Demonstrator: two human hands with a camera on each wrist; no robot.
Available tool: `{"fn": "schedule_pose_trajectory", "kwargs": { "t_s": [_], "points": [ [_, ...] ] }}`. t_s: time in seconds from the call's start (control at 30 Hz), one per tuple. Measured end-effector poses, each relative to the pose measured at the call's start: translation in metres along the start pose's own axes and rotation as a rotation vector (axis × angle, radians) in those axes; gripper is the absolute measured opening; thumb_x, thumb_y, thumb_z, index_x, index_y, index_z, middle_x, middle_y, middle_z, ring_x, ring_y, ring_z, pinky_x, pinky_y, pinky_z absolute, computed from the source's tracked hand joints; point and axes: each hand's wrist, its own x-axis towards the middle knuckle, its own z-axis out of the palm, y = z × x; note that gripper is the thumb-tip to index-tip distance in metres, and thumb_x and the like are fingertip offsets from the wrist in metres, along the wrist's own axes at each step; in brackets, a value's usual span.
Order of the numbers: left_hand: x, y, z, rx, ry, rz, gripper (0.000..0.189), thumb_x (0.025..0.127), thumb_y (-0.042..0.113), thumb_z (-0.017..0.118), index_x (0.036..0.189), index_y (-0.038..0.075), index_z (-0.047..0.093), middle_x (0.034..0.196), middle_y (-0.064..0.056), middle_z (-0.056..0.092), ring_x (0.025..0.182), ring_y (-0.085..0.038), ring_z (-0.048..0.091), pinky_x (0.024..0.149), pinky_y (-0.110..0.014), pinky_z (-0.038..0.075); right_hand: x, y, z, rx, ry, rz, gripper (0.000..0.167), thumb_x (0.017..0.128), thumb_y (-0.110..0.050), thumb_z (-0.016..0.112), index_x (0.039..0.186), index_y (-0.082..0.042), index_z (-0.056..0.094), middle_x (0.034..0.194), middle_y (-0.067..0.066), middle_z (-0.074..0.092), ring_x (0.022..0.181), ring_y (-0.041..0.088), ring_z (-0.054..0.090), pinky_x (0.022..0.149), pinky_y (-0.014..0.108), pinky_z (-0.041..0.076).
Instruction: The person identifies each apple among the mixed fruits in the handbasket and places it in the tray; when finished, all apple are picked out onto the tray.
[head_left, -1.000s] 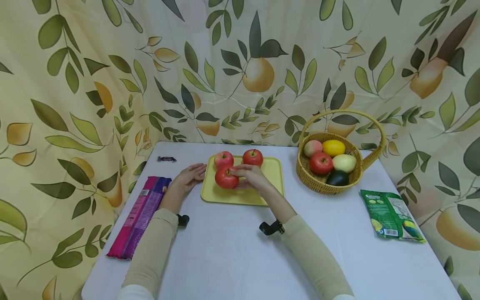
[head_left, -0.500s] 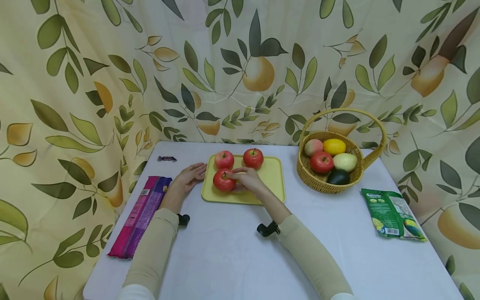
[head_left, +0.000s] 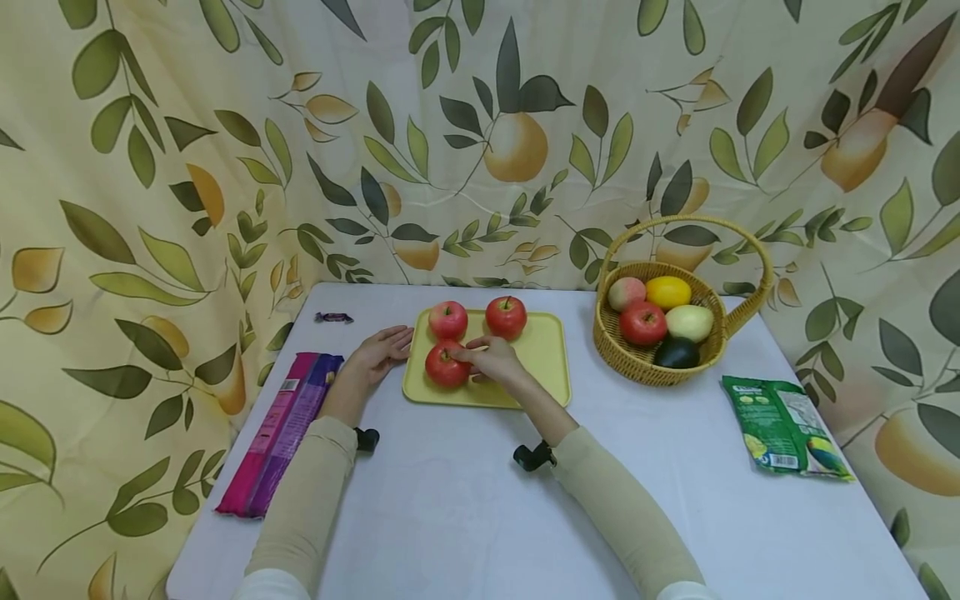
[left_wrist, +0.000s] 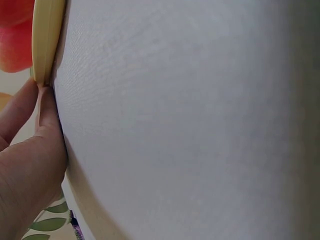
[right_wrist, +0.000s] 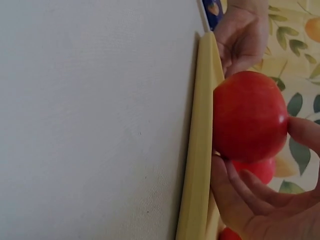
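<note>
In the head view, a red apple (head_left: 447,364) sits at the front left of a yellow tray (head_left: 543,367). My right hand (head_left: 497,363) holds this apple from its right side. The right wrist view shows one fingertip against the top of the apple (right_wrist: 251,117) and other fingers low along its side, by the tray. Two more red apples lie farther back on the tray, one left (head_left: 448,320) and one right (head_left: 506,317). My left hand (head_left: 381,353) is beside the tray's left edge, its fairly straight fingertips touching the rim (left_wrist: 47,40).
A wicker basket (head_left: 637,367) of mixed fruit, with a tall handle, stands at the back right. A green snack bag (head_left: 783,429) lies at the right. On the left are a pink and purple packet (head_left: 281,433) and a small wrapped candy (head_left: 333,317).
My right hand has brought the red apple slightly left and toward me, down onto the tray's front left. The left hand has stayed at the tray's edge.
</note>
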Motion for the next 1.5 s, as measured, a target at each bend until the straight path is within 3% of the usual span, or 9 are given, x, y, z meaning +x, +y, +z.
{"fn": "schedule_pose_trajectory", "kwargs": {
  "t_s": [0.17, 0.4, 0.57, 0.87, 1.23, 1.37, 1.5],
  "points": [
    [0.002, -0.002, -0.001, -0.002, 0.004, 0.013, 0.080, 0.093, -0.031, 0.044, 0.164, 0.001, 0.024, 0.168, -0.018, 0.030, 0.154, -0.026, 0.034, 0.110, -0.031, 0.048, -0.002, 0.000, -0.006, -0.009, -0.009, -0.013, 0.061, 0.092, -0.044, 0.080, 0.132, -0.001, 0.061, 0.110, 0.012, 0.073, 0.091, 0.029, 0.073, 0.085, 0.040, 0.065],
    [0.003, -0.004, 0.000, 0.007, 0.020, 0.017, 0.079, 0.094, -0.030, 0.045, 0.164, 0.002, 0.026, 0.168, -0.018, 0.031, 0.153, -0.026, 0.035, 0.110, -0.031, 0.048, -0.008, -0.011, -0.022, 0.099, -0.005, -0.063, 0.050, 0.098, -0.027, 0.075, 0.134, 0.004, 0.061, 0.121, 0.023, 0.071, 0.110, 0.042, 0.070, 0.098, 0.052, 0.060],
    [0.001, -0.004, 0.000, 0.004, 0.016, 0.011, 0.079, 0.095, -0.030, 0.044, 0.164, 0.001, 0.024, 0.169, -0.018, 0.030, 0.154, -0.026, 0.034, 0.112, -0.032, 0.046, -0.015, -0.023, -0.036, 0.118, -0.007, -0.111, 0.049, 0.101, -0.024, 0.070, 0.138, 0.005, 0.060, 0.132, 0.025, 0.068, 0.119, 0.045, 0.066, 0.100, 0.051, 0.058],
    [-0.002, -0.003, 0.003, 0.002, 0.028, -0.003, 0.079, 0.095, -0.029, 0.044, 0.165, 0.003, 0.025, 0.169, -0.017, 0.031, 0.153, -0.025, 0.035, 0.115, -0.033, 0.044, -0.025, -0.044, -0.060, 0.110, 0.019, -0.138, 0.043, 0.099, -0.025, 0.072, 0.133, 0.000, 0.064, 0.120, 0.015, 0.071, 0.118, 0.042, 0.067, 0.093, 0.042, 0.063],
    [-0.004, 0.001, 0.005, -0.009, 0.029, -0.022, 0.079, 0.095, -0.030, 0.044, 0.164, 0.002, 0.025, 0.168, -0.017, 0.031, 0.153, -0.026, 0.035, 0.116, -0.035, 0.043, -0.036, -0.063, -0.098, 0.150, 0.043, -0.157, 0.045, 0.103, -0.020, 0.066, 0.140, 0.004, 0.059, 0.132, 0.026, 0.065, 0.119, 0.045, 0.065, 0.105, 0.055, 0.054],
    [-0.003, 0.001, 0.005, -0.004, 0.021, -0.023, 0.079, 0.095, -0.029, 0.044, 0.165, 0.002, 0.024, 0.168, -0.017, 0.031, 0.153, -0.025, 0.035, 0.113, -0.034, 0.046, -0.038, -0.066, -0.117, 0.148, 0.048, -0.169, 0.047, 0.104, -0.021, 0.064, 0.143, 0.004, 0.056, 0.138, 0.027, 0.062, 0.127, 0.048, 0.060, 0.104, 0.052, 0.055],
    [-0.002, 0.001, 0.003, -0.007, 0.009, -0.028, 0.080, 0.094, -0.030, 0.044, 0.165, 0.003, 0.023, 0.169, -0.017, 0.030, 0.154, -0.025, 0.034, 0.111, -0.033, 0.047, -0.039, -0.068, -0.137, 0.119, 0.077, -0.156, 0.045, 0.105, -0.023, 0.065, 0.143, 0.001, 0.059, 0.137, 0.026, 0.063, 0.125, 0.042, 0.063, 0.099, 0.045, 0.059]
  ]
}}
